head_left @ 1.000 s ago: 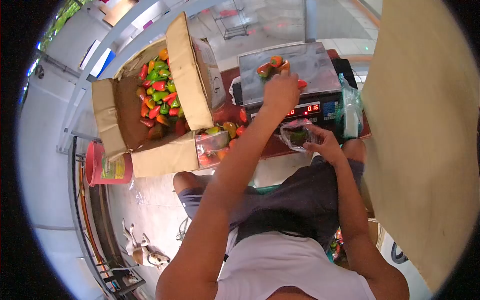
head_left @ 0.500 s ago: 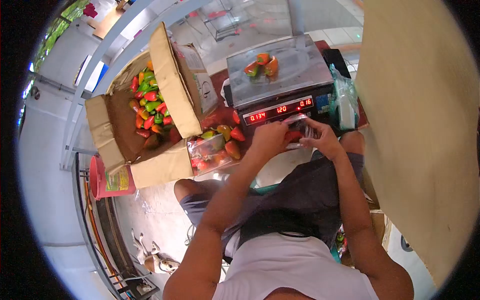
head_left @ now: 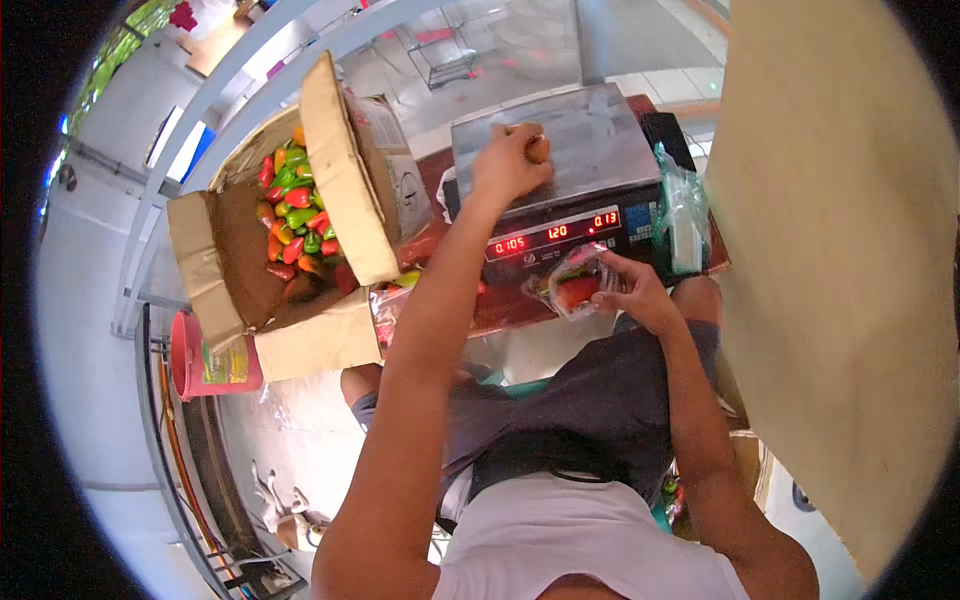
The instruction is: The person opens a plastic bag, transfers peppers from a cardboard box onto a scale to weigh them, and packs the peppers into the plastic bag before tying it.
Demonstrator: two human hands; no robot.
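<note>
The left hand [head_left: 512, 165], fingers curled, partly hides one orange, rounded pepper [head_left: 538, 151] at the flat grey metal weighing pan [head_left: 600, 140]; whether it grips cannot be told. The right hand [head_left: 642, 298] pinches one clear plastic bag [head_left: 580, 283], its red contents blurred by film. One brown cardboard box [head_left: 228, 262] holds many peppers, partly flap-hidden. Pan surface extends rightward from the left hand to its edge.

A tan panel [head_left: 835, 260]; pale floor tiles [head_left: 680, 85] left of its top; far left of it, white wall [head_left: 88, 290]; bright greenery [head_left: 122, 52] above.
</note>
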